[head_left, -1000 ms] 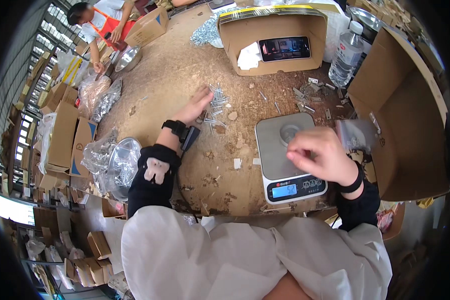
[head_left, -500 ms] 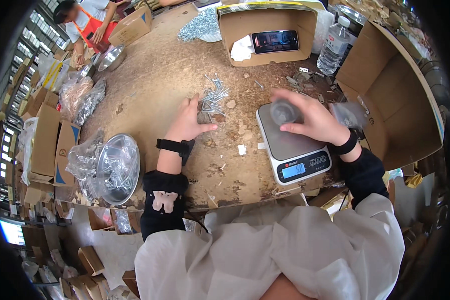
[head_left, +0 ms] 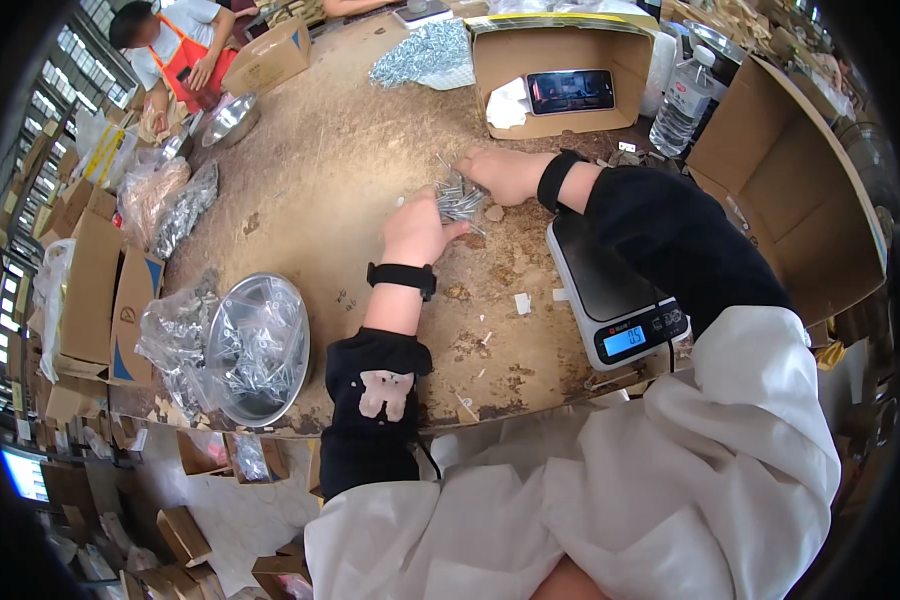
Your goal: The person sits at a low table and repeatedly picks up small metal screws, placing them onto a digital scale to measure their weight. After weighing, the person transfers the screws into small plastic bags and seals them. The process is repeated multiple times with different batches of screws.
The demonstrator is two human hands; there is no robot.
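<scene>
A small pile of silvery screws or nails (head_left: 458,200) lies on the worn wooden table, between my two hands. My left hand (head_left: 415,230) rests at the pile's near left side, thumb stretched out along its lower edge and fingers loosely curved. From the right, my right hand (head_left: 505,175) reaches over with its fingertips at the pile's upper side; the fingers are partly hidden. Both hands look open, cupped around the metal pieces. The digital scale (head_left: 585,275) stands below my right forearm, which covers part of its plate; its display is lit.
At left, a steel bowl (head_left: 295,385) holds clear bags of hardware. Behind the pile, a carton (head_left: 560,40) holds a phone (head_left: 570,91); a water bottle (head_left: 682,105) stands beside it. A large open carton (head_left: 820,200) borders the right. A person in an orange apron (head_left: 182,65) sits far left.
My right hand has left the scale and the clear cup there, moving left to the pile. My left hand has closed in on the pile. The cup is out of sight; the scale's reading changed.
</scene>
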